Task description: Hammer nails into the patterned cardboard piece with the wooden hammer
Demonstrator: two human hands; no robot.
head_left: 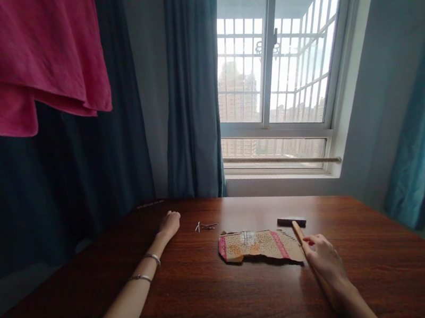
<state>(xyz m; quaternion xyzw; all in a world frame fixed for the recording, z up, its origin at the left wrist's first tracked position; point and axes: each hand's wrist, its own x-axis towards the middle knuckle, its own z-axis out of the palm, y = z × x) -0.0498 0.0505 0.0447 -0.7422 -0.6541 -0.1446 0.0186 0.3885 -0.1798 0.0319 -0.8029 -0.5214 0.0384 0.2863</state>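
My right hand is closed round the wooden handle of a hammer, whose dark head lies at the far end, on or just over the table. Left of the hammer lies a torn, flat piece of cardboard with pink bands, many small dark holes or dots and a shiny patch at its upper edge. Several nails lie loose beyond the cardboard's left end. To the left of the nails my left hand rests on the table with its fingers curled in; whether anything is inside them is hidden.
The brown wooden table reaches back to a blue curtain and a barred window. A pink cloth hangs at the upper left. Another thin strip lies at the table's far left edge.
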